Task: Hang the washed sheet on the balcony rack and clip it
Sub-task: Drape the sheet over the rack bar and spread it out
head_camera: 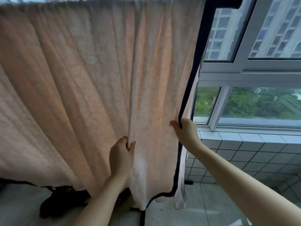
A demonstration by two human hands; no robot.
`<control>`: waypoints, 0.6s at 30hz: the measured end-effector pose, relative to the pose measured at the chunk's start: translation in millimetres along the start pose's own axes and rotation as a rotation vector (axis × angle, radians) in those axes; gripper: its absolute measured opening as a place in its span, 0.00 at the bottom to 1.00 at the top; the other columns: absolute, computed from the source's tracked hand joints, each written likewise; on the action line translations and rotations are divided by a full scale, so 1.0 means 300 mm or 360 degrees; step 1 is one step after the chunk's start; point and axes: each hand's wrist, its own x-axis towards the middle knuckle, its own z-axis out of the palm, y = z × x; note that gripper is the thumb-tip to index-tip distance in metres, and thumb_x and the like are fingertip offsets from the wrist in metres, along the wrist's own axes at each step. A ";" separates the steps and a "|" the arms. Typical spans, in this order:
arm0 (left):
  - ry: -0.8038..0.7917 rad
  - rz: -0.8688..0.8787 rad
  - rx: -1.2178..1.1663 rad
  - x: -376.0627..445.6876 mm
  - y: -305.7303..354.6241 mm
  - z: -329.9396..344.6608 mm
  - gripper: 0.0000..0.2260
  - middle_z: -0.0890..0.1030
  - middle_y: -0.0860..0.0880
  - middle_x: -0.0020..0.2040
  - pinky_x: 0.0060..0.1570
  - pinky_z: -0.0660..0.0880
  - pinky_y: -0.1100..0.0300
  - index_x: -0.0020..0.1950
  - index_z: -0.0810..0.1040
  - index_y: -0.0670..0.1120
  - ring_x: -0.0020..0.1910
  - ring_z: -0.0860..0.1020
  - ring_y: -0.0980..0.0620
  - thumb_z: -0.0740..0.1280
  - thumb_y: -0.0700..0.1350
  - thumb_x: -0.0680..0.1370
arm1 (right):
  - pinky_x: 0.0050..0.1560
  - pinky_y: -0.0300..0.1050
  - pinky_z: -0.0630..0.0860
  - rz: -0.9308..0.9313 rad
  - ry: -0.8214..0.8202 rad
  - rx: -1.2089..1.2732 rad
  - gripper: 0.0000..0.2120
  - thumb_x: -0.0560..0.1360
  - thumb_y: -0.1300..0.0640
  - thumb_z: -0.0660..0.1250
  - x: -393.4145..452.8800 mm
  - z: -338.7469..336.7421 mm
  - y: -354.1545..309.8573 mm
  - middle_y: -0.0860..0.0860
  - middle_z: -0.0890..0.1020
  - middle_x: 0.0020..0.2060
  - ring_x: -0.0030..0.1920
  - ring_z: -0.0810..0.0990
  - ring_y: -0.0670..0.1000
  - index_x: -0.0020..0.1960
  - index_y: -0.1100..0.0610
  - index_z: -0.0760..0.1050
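Note:
A large peach sheet (78, 82) with a dark trim along its edge hangs in folds over the black rack bar (224, 2) at the top of the view. My left hand (121, 154) pinches a vertical fold of the sheet near its lower middle. My right hand (184, 130) grips the dark-trimmed right edge, thumb in front of the cloth. The sheet's bottom corner hangs just above the floor. No clip is in view.
A white-framed window (241, 69) fills the right side, with a tiled sill and tiled wall (241, 150) below it. A black rack upright runs down behind the sheet's right edge. A dark heap (61, 203) lies on the pale floor at lower left.

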 end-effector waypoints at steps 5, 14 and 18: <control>-0.0067 -0.0068 0.0016 -0.043 -0.003 0.067 0.10 0.76 0.51 0.29 0.25 0.72 0.63 0.36 0.75 0.46 0.26 0.75 0.54 0.70 0.47 0.76 | 0.28 0.46 0.58 0.0007 0.0029 -0.0091 0.20 0.80 0.55 0.62 0.010 -0.053 0.103 0.51 0.67 0.24 0.26 0.65 0.51 0.30 0.57 0.62; -0.0099 -0.0276 0.0003 -0.139 0.003 0.144 0.09 0.76 0.52 0.29 0.25 0.66 0.66 0.37 0.76 0.46 0.27 0.75 0.55 0.69 0.46 0.77 | 0.32 0.46 0.63 0.0015 0.0010 -0.0211 0.14 0.80 0.56 0.62 0.014 -0.089 0.243 0.50 0.74 0.29 0.33 0.73 0.55 0.41 0.63 0.78; -0.0138 -0.0339 0.0060 -0.169 0.000 0.161 0.10 0.74 0.53 0.28 0.25 0.62 0.69 0.36 0.74 0.47 0.26 0.73 0.57 0.69 0.45 0.77 | 0.33 0.48 0.66 0.0076 -0.0121 -0.0174 0.14 0.80 0.56 0.61 -0.007 -0.082 0.272 0.53 0.76 0.30 0.34 0.75 0.57 0.40 0.62 0.77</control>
